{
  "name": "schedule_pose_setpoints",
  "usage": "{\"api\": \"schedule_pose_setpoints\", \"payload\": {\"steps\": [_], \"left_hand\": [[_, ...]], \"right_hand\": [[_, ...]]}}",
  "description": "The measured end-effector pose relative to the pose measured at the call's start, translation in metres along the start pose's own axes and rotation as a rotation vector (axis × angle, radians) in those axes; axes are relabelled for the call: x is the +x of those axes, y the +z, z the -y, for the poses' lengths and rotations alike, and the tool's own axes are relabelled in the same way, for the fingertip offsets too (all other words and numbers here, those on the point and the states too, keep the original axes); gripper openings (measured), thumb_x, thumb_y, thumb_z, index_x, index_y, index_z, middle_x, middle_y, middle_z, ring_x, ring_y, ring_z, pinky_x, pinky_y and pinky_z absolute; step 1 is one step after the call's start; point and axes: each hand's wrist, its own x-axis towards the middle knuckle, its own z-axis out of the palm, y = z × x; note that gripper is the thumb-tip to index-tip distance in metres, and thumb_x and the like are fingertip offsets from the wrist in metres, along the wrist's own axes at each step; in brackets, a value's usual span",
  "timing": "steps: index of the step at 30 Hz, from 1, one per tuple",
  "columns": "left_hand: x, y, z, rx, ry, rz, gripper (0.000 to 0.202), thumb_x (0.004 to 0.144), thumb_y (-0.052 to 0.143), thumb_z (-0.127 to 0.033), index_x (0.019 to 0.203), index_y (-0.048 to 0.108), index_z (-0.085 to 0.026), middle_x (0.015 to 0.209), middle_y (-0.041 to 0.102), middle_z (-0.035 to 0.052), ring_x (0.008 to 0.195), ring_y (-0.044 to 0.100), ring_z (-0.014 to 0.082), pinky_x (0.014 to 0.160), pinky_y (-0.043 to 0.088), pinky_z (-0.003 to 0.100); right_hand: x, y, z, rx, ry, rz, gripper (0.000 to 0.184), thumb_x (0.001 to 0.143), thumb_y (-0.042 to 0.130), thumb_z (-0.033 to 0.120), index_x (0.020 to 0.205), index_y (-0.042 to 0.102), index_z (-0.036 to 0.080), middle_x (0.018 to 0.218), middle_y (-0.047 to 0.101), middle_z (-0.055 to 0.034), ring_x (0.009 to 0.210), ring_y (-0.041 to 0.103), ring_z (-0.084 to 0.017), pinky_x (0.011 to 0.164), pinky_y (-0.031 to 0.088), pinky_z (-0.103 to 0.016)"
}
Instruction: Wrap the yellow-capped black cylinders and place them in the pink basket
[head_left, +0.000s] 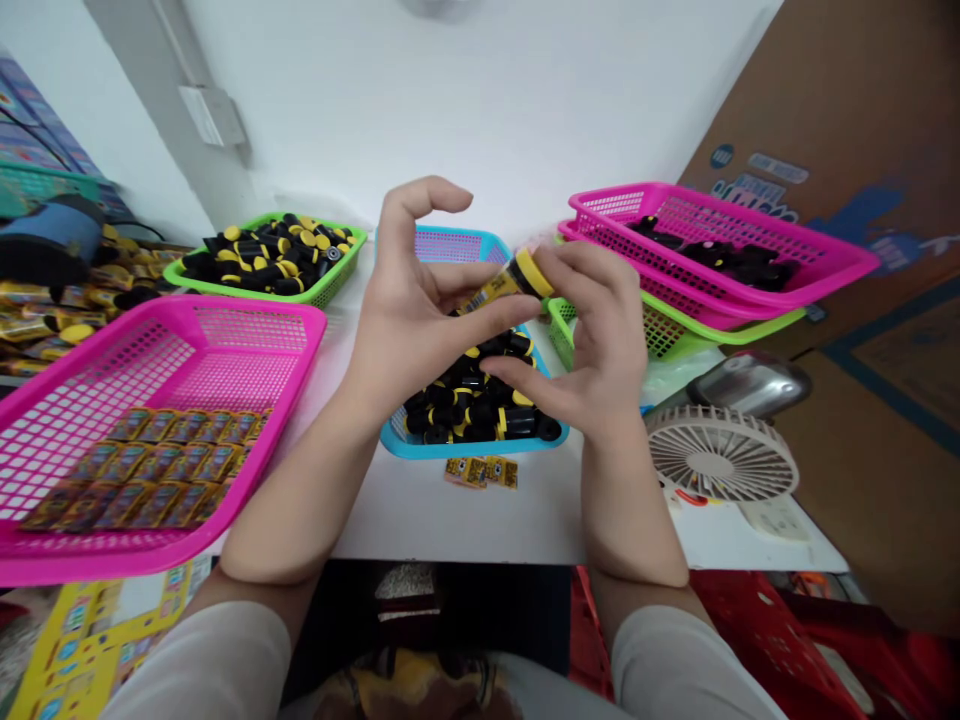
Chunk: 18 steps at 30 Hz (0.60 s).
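Both hands are raised over a blue basket [555, 434] full of small black tubes with yellow caps. My left hand [409, 300] and my right hand [600, 330] together hold one such tube [506, 283], which has a yellow label and a yellow cap. The left thumb and fingers pinch its lower end, with the index finger curled above. The fingers of the right hand close around the capped end. Several small yellow labels [481, 471] lie on the white table just in front of the basket.
A large pink basket [225, 330] at the left holds rows of labelled tubes. A green basket [341, 270] of black-and-yellow tubes stands behind it. Stacked pink and green baskets [817, 270] are at the right, a small white fan [720, 460] in front of them.
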Motion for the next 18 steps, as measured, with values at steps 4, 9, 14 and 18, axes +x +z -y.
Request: {"api": "schedule_pose_setpoints", "payload": {"steps": [4,9,14,18], "left_hand": [[0.006,-0.003,0.005,-0.153,-0.101,0.142,0.075,0.086,0.086,-0.028,0.14,0.034,-0.031,0.086,0.073,-0.0091,0.08,0.08,0.0143,0.073,0.062,0.026],[0.01,-0.002,0.018,-0.389,-0.231,0.42,0.075,0.085,0.08,-0.029,0.14,0.029,-0.029,0.084,0.069,-0.0117,0.076,0.078,0.012,0.066,0.059,0.023],[0.006,-0.003,0.008,-0.396,-0.348,0.504,0.072,0.082,0.072,-0.022,0.138,0.027,-0.026,0.071,0.062,-0.0135,0.065,0.071,0.012,0.051,0.046,0.02],[0.005,-0.007,0.0,-0.483,-0.357,0.579,0.069,0.078,0.07,-0.018,0.136,0.032,-0.024,0.062,0.058,-0.0153,0.052,0.058,0.0078,0.049,0.041,0.02]], "right_hand": [[0.001,0.012,0.0,-0.043,-0.22,-0.199,0.055,0.097,0.068,0.033,0.15,0.053,0.032,0.144,0.067,-0.013,0.143,0.057,-0.039,0.123,0.046,-0.061],[-0.003,0.025,0.01,-0.117,-0.32,-0.288,0.051,0.099,0.059,0.033,0.149,0.053,0.023,0.134,0.071,-0.0147,0.129,0.065,-0.034,0.117,0.05,-0.057],[-0.008,0.032,0.025,-0.263,-0.128,-0.074,0.046,0.098,0.059,0.046,0.14,0.065,0.03,0.135,0.074,-0.0127,0.132,0.066,-0.038,0.118,0.05,-0.062],[-0.011,0.038,0.028,-0.188,-0.153,-0.199,0.041,0.096,0.055,0.045,0.132,0.07,0.033,0.124,0.079,-0.01,0.124,0.071,-0.037,0.111,0.055,-0.061]]}}
